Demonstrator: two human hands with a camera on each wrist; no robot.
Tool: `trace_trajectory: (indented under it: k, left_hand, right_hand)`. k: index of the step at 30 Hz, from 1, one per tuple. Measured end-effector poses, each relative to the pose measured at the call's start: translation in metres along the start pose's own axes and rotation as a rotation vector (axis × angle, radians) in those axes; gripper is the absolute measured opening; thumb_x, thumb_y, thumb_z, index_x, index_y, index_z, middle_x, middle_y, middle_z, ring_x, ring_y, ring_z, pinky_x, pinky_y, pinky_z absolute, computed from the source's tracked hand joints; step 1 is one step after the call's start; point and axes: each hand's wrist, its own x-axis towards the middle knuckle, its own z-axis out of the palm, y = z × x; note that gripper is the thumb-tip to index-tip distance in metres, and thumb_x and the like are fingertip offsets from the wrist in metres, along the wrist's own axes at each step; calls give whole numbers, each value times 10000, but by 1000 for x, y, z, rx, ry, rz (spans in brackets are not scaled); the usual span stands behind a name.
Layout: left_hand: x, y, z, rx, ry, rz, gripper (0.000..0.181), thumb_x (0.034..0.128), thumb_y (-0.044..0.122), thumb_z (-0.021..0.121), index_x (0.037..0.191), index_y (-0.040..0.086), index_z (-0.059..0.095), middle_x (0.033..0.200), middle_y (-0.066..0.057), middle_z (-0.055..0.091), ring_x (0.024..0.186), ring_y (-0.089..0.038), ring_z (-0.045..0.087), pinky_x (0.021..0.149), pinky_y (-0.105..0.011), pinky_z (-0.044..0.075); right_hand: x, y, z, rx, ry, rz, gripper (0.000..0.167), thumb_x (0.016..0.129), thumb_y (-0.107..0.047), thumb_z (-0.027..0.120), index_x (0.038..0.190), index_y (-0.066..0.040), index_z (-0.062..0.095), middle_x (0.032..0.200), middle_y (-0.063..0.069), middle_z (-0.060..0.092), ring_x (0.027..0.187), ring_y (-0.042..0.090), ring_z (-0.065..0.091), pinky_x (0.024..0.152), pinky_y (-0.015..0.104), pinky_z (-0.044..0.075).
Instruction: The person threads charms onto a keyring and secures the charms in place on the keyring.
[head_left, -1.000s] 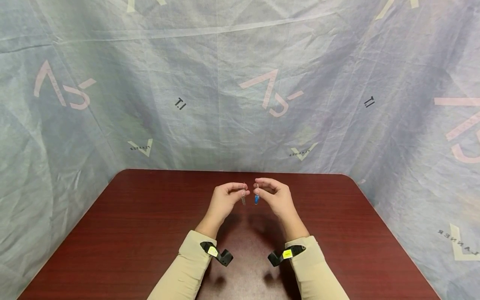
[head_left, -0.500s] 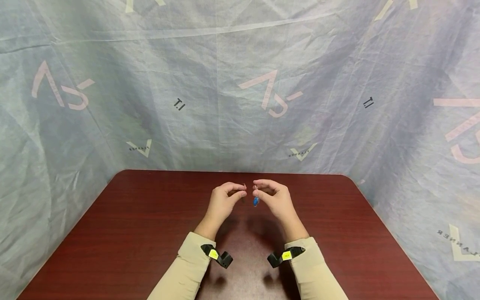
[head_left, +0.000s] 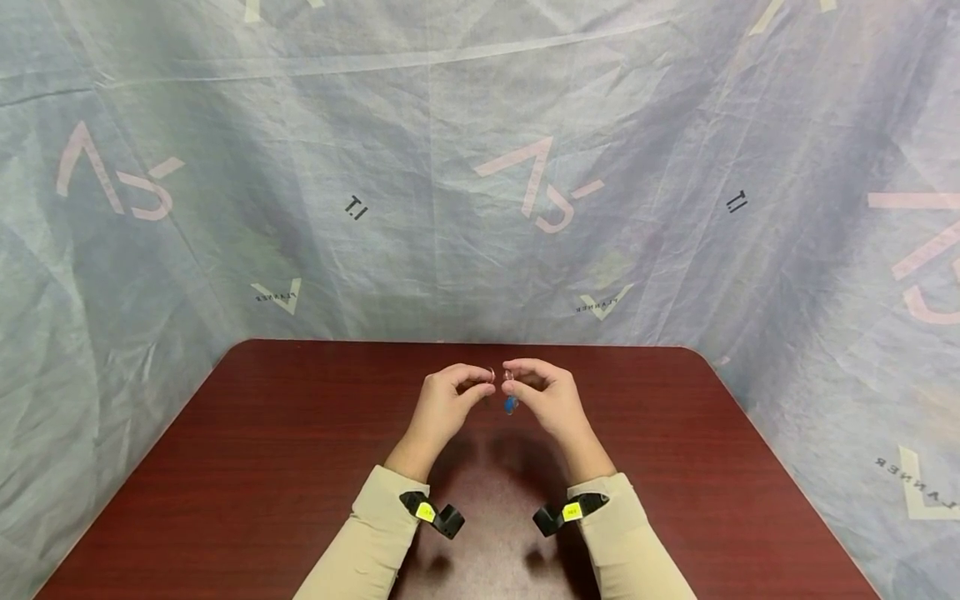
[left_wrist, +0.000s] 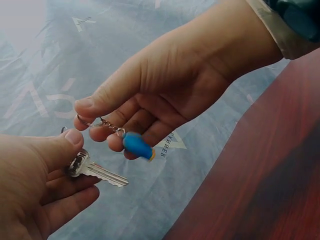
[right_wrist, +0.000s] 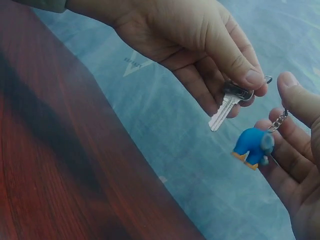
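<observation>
Above the dark red wood-grain table (head_left: 262,467), the person's left hand (head_left: 438,408) pinches a silver metal key (right_wrist: 227,106), while just beside it the right hand (head_left: 553,404) pinches a thin silver ring (left_wrist: 91,125) whose short chain (right_wrist: 279,121) dangles a blue elephant-shaped charm (right_wrist: 251,142).

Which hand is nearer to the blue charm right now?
The right. The right hand pinches the ring from which the blue charm hangs by its chain. The left hand, holding the key, is apart from the charm, on its left.
</observation>
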Motion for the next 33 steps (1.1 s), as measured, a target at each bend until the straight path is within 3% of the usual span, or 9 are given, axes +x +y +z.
trace_trajectory:
  k: [4, 8, 12, 16, 20, 33]
  left_hand:
    - [-1, -1, 2, -43, -22, -31, 165, 893, 133, 777, 1036, 117, 697, 932, 30, 731, 775, -91, 684, 680, -269, 569]
    - [-2, -3, 4, -63, -31, -43, 285, 883, 106, 786, 1133, 119, 652, 923, 28, 736, 781, -93, 691, 685, -275, 572]
    - [-3, -5, 6, -21, -20, -22, 342, 871, 87, 794, 1199, 122, 702, 930, 20, 749, 786, -109, 691, 685, -274, 567]
    - [-4, -6, 7, 9, -16, 12, 311, 871, 110, 795, 1178, 114, 739, 951, 10, 752, 816, -114, 698, 711, -269, 569]
    - [-3, -6, 6, 14, -9, 36, 311, 876, 135, 789, 1177, 71, 742, 969, -17, 754, 846, -132, 709, 730, -266, 577]
    - [0, -1, 6, 40, 19, 62, 273, 863, 151, 797, 1126, 89, 760, 923, 2, 760, 812, -96, 712, 692, -233, 570]
  right_hand:
    - [-1, 1, 2, 110, 25, 35, 279, 885, 38, 742, 1151, 86, 673, 858, 100, 701, 695, 135, 678, 608, 273, 555]
    - [-2, 3, 4, 211, 43, 101, 276, 881, 40, 743, 1133, 99, 648, 782, 15, 682, 627, 140, 666, 519, 241, 501]
    - [-3, 5, 4, 257, 44, 128, 244, 884, 33, 743, 1116, 37, 669, 777, 13, 685, 637, 196, 672, 519, 251, 496]
    - [-4, 5, 4, 301, 21, 115, 243, 898, 31, 727, 1129, 70, 661, 785, 22, 686, 652, 208, 675, 528, 265, 510]
    - [-4, 4, 4, 317, -9, 113, 303, 909, 9, 724, 1175, 123, 636, 780, 29, 693, 658, 189, 671, 545, 257, 505]
    - [-2, 0, 5, 317, -33, 141, 252, 935, 11, 691, 1181, 63, 676, 826, 28, 711, 694, 147, 691, 629, 279, 572]
